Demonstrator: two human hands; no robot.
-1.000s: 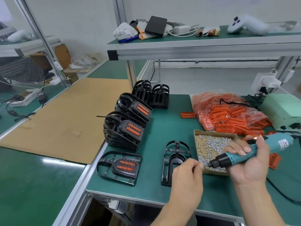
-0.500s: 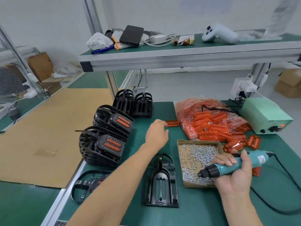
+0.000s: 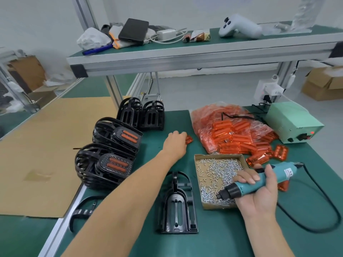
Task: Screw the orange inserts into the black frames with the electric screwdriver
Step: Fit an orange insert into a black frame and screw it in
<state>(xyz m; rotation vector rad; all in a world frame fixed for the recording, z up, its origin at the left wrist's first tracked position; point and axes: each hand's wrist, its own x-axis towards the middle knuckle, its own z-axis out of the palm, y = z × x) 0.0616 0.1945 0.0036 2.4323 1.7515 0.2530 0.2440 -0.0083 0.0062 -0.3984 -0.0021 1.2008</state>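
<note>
Nearest, a bare black frame (image 3: pixel 177 206) lies flat on the green worktop (image 3: pixel 213 243). At three o'clock of it, the right hand (image 3: pixel 259 190) wraps the teal electric screwdriver (image 3: pixel 254 180) over the screw box (image 3: pixel 217 179). Further out at twelve, the left hand (image 3: pixel 175 143) curls onto a loose orange insert (image 3: pixel 189 140), the bag of inserts (image 3: pixel 230 130) beyond at two.

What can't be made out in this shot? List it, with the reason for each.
- Loose orange insert, head view: the left hand covers most of it, so the grip cannot be judged.
- Screwdriver bit: too small against the box of screws; the right hand wraps the body.
- Black frame at the table edge: the left forearm hides most of it.
- Screwdriver label: too small to read.
</note>
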